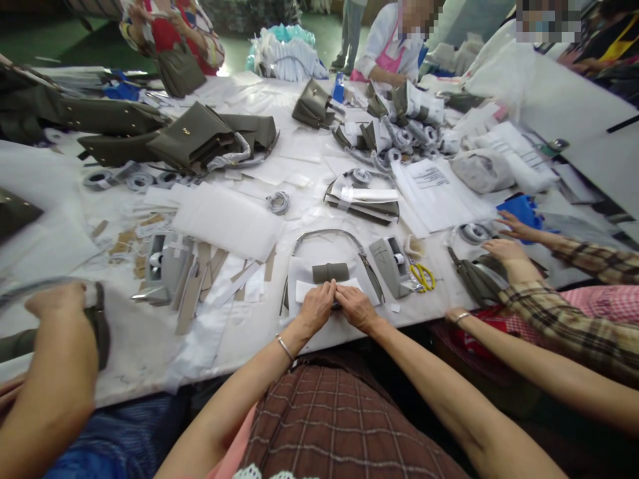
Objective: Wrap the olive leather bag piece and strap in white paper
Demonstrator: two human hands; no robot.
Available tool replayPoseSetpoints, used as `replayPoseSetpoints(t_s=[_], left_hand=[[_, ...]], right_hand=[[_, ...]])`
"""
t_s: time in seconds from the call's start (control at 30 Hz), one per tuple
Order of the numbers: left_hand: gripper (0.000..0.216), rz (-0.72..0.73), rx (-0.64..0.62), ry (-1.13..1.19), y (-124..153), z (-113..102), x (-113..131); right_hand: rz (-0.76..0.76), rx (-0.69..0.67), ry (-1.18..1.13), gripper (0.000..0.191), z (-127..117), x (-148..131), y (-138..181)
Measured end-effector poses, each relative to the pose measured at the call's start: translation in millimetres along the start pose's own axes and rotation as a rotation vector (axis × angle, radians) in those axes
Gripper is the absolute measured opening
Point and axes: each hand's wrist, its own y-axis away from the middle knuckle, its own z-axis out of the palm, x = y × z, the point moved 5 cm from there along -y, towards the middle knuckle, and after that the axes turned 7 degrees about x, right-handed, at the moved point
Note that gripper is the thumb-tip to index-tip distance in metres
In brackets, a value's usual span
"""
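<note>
A dark olive handbag [330, 272] lies in front of me at the table edge, with its wrapped handle arching away from me. White sheet material [303, 290] covers much of its front, and a rolled olive piece shows above. My left hand [319, 306] and my right hand [356, 309] meet at the bag's near side, fingertips together, closed on the white sheet. What lies under the fingers is mostly hidden. Just right of the bag are a grey tape dispenser [391, 267] and yellow-handled scissors [423, 277].
Another tape dispenser [168, 263] stands to the left by cardboard strips [192, 293]. White foam sheets [229, 219], a tape roll [278, 202] and a partly wrapped bag [362, 196] lie beyond. Co-workers' hands [506, 256] handle a bag at right; another person's arm [64, 339] is at left.
</note>
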Motion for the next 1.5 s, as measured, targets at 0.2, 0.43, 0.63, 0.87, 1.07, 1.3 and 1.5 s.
replayPoseSetpoints(t_s=[0.2, 0.43, 0.63, 0.87, 1.07, 1.3, 1.5], left_hand=[[0.058, 0.066, 0.084, -0.043, 6, 2, -2], [0.061, 0.107, 0.066, -0.091, 9, 2, -2], [0.067, 0.105, 0.041, -0.099, 8, 2, -4], [0.068, 0.133, 0.046, -0.111, 8, 1, -5], [0.072, 0.15, 0.054, -0.103, 9, 0, -7], [0.063, 0.161, 0.024, -0.156, 9, 5, -3], [0.054, 0.185, 0.031, -0.247, 5, 9, 4]], right_hand=[[0.072, 0.093, -0.13, 0.044, -14, -3, 2], [1.14, 0.544, -0.554, 0.023, -18, 5, 82], [1.706, 0.696, -1.265, 0.035, 21, 15, 91], [1.672, 0.737, -1.275, 0.04, 13, 30, 83], [1.677, 0.851, -1.27, 0.041, 14, 35, 84], [1.714, 0.991, -1.3, 0.037, 15, 36, 90], [1.733, 0.728, -1.591, 0.035, 26, 6, 89]])
